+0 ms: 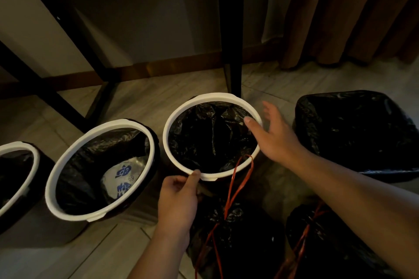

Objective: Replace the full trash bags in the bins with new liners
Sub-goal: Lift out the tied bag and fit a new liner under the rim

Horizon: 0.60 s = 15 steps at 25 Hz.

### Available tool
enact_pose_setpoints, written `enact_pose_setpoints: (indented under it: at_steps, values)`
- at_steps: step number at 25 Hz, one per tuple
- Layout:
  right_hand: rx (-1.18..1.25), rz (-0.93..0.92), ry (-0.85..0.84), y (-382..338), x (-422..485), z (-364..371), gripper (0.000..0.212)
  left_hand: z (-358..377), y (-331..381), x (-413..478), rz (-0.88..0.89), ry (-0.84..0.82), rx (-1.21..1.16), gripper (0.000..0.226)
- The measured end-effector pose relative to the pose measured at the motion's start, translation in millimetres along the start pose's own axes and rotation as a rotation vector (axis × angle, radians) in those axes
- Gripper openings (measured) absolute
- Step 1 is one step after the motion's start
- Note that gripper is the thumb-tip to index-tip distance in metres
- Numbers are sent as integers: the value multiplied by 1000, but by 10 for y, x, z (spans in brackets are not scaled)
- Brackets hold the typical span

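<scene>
A round bin with a white rim ring (179,117) stands in the middle of the floor, lined with a black bag (210,138). My left hand (179,197) pinches the ring at its near edge, thumb on top. My right hand (272,135) rests on the ring's right side with straight fingers spread. Left of it a second bin (74,158) has a black liner and a white packet with blue print (123,179) inside. Two tied black full bags with red drawstrings (233,233) (328,240) lie on the floor by my arms.
A third white-rimmed bin (27,160) is cut off at the left edge. A larger black-lined bin (360,133) stands at the right. Black table legs (231,47) rise just behind the middle bin, with a wall, wooden skirting and brown curtains (340,11) beyond.
</scene>
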State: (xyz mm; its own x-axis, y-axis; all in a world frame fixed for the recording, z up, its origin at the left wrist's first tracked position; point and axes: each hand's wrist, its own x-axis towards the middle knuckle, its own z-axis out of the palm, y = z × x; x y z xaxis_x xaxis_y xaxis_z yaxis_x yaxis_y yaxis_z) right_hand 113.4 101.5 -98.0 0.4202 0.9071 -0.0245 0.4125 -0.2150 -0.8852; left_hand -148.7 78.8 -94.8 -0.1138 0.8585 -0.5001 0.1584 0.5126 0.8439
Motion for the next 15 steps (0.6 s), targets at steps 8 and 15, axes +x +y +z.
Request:
enact_pose_setpoints:
  at_steps: [8,15]
  values:
    - [-930,-109,-902,-748,416,374,66,-118,205,202,671,77,687,75]
    - [-1337,89,-1345,-240,656,1074,47,-138,104,366,651,11,642,112]
